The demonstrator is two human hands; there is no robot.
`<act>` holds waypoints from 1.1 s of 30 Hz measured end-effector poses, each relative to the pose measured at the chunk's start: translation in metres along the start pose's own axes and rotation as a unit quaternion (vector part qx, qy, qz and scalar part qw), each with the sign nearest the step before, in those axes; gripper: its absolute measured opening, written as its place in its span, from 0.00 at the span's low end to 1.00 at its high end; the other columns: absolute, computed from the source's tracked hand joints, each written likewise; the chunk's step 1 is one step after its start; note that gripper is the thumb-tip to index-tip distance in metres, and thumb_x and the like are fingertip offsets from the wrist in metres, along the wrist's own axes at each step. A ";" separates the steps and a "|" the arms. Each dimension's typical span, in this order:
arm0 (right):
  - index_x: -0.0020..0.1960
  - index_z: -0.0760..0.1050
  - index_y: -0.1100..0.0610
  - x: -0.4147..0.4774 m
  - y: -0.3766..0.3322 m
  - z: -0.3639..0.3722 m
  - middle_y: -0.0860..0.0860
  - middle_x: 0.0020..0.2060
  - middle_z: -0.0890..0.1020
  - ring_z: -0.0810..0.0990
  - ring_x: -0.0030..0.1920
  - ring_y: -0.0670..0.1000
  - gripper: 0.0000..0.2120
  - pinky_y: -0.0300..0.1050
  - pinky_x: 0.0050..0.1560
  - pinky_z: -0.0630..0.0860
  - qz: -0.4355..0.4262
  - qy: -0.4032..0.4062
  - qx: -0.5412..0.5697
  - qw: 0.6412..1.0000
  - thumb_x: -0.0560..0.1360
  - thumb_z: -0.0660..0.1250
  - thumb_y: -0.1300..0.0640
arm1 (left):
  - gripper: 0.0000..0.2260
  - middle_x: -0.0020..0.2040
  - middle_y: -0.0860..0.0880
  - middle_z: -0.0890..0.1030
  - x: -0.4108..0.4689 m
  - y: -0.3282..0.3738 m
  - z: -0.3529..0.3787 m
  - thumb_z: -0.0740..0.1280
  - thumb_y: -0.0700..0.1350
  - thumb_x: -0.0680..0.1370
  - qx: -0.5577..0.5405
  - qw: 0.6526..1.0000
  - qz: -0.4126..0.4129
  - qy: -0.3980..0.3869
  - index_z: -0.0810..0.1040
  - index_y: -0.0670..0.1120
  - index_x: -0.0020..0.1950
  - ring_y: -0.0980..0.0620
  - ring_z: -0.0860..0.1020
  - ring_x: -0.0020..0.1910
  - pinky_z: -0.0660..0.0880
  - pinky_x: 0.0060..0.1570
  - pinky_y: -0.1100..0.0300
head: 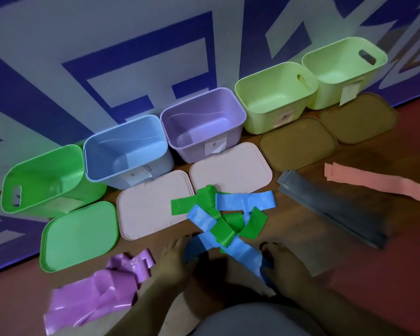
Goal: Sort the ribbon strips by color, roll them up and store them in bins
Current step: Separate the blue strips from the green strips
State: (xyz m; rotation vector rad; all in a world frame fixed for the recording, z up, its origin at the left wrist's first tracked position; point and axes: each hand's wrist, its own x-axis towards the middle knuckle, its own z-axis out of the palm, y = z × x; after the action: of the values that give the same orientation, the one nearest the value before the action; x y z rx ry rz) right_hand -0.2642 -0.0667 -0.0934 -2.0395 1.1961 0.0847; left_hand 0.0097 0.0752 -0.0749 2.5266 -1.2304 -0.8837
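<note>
I read left hand [177, 260] fingers grasping blue strip [240, 251] | right hand [285, 265] fingers grasping it too | green strips [223, 229] tangled just beyond fingers | 5 bins [187, 151] farther ahead

Left hand [177, 260]: bare. Fingernails [187, 236] read dark; blur prevents finer detail.
Right hand [284, 265]: bare. Fingernails [264, 244] show same dark tone.
Left forearm [141, 304]: bare as far as frame edge.
Right forearm [344, 309]: bare as far as frame edge.
Grey garment [247, 318]: plain fabric, smooth surface, covers leg at bottom centre of view.
Bare leg section [228, 280]: visible above garment, dim, outline soft.
</note>
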 end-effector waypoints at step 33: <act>0.55 0.77 0.46 -0.082 -0.101 -0.074 0.44 0.42 0.82 0.80 0.43 0.47 0.12 0.43 0.45 0.76 0.001 0.184 0.042 0.982 0.73 0.70 0.57 | 0.42 0.81 0.47 0.45 -0.030 -0.018 0.030 0.63 0.66 0.73 0.155 0.978 0.116 -0.072 0.46 0.55 0.80 0.46 0.44 0.80 0.49 0.76 0.48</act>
State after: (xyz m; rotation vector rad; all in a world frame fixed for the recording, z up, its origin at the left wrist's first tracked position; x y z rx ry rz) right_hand -0.2544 -0.0261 0.0507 -2.0334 1.3976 -0.3522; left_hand -0.0106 0.1123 -0.0930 2.5021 -1.7930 -0.8909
